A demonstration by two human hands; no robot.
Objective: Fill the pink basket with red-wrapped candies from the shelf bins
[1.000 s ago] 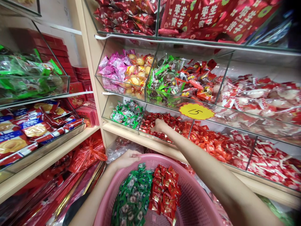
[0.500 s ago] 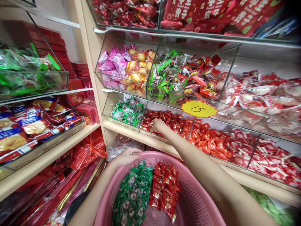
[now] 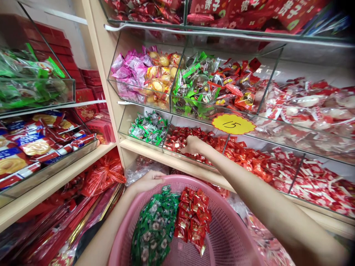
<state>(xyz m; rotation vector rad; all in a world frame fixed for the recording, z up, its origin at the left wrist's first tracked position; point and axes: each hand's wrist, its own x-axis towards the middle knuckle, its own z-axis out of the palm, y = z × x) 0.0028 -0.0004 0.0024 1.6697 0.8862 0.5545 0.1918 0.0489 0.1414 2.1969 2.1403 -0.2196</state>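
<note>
My left hand [image 3: 151, 180] grips the rim of a pink plastic basket [image 3: 230, 218] at its far left side. Inside the basket, green-wrapped candies [image 3: 155, 229] lie on the left and red-wrapped candies [image 3: 192, 218] beside them. My right hand [image 3: 192, 145] reaches into a clear bin of small dark red candies [image 3: 177, 138] on the lower shelf. Its fingers are bent down at the candies, and their tips are partly hidden, so any candy in them cannot be made out.
Green and silver candies [image 3: 149, 129] fill the bin to the left. Orange-red candies [image 3: 244, 153] lie to the right. A yellow price tag [image 3: 233, 123] hangs above. Biscuit packs [image 3: 36, 142] stand on the left shelf, over a red plastic bag [image 3: 104, 173].
My right hand has shifted slightly right within the dark red candy bin. The camera view has moved a little, and my left hand stays on the basket rim.
</note>
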